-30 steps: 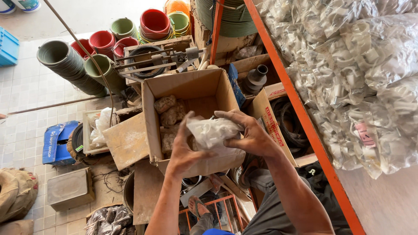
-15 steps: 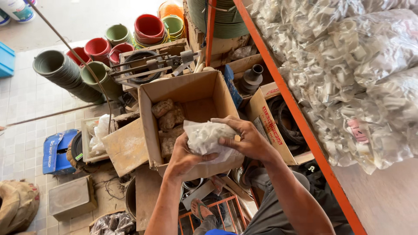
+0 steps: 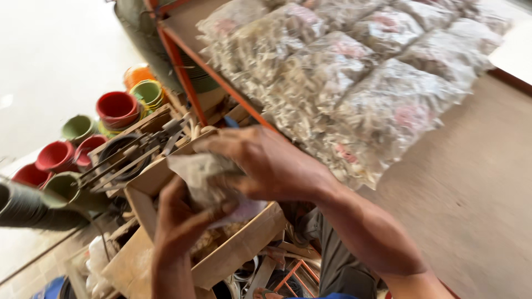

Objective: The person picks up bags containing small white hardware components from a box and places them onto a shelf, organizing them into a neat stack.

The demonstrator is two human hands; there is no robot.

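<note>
Both my hands hold a clear plastic bag (image 3: 202, 177) stuffed with small pale parts. My left hand (image 3: 185, 221) grips it from below and my right hand (image 3: 266, 163) covers it from above and to the right. The bag is lifted above an open cardboard box (image 3: 244, 243) that holds more of the same bags. Just to the right, a shelf with an orange metal frame (image 3: 221, 83) carries a pile of similar bags (image 3: 360, 72).
Stacked red, green and orange plastic pots (image 3: 116, 108) stand at the left on a tiled floor. A wooden crate with metal tools (image 3: 138, 152) sits behind the box. Dark rolled tubes (image 3: 33, 205) lie at the far left. The shelf board (image 3: 476, 210) extends right.
The bag has come up out of the box in both hands. The view has swung to the right and upward, toward the shelf full of bags.
</note>
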